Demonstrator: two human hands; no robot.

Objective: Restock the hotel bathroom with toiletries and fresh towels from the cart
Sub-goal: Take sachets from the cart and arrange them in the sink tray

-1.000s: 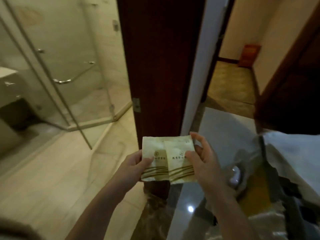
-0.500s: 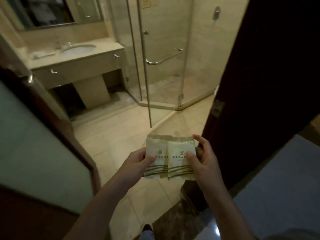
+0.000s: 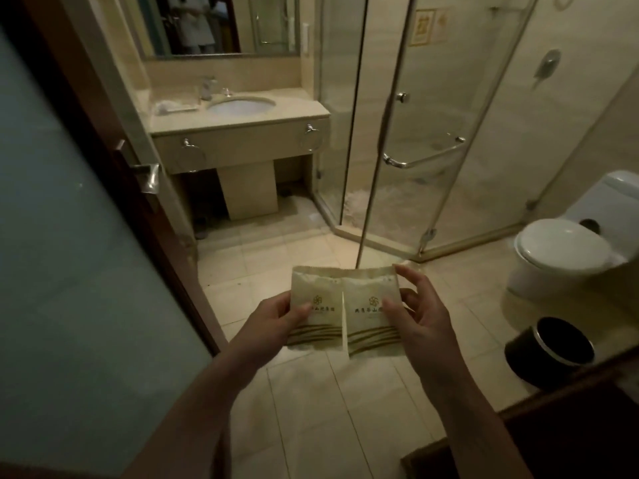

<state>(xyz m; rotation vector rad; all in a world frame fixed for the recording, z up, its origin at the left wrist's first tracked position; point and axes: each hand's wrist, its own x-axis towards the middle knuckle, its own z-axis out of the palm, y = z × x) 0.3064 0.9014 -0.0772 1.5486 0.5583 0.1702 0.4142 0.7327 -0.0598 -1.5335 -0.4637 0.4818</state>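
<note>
Left sachet [image 3: 316,288]: pinched by left hand [image 3: 276,316]; contents hidden, perhaps toiletries.
Right sachet [image 3: 367,288]: pinched by right hand [image 3: 420,318].
Floor [image 3: 328,409]: pale tiles.

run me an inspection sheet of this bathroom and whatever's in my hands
surface: vanity counter with sink basin; small tray left of the basin, contents too blurred to name
job's things: left sachet and right sachet, side by side, held above the tiled floor; no towels seen
clutter: black bin on the floor near the toilet
hands: left hand pinches the left sachet; right hand pinches the right sachet
cables: nothing seen
surroundings: glass shower enclosure, toilet lid down, mirror above the vanity, open door at left
</note>
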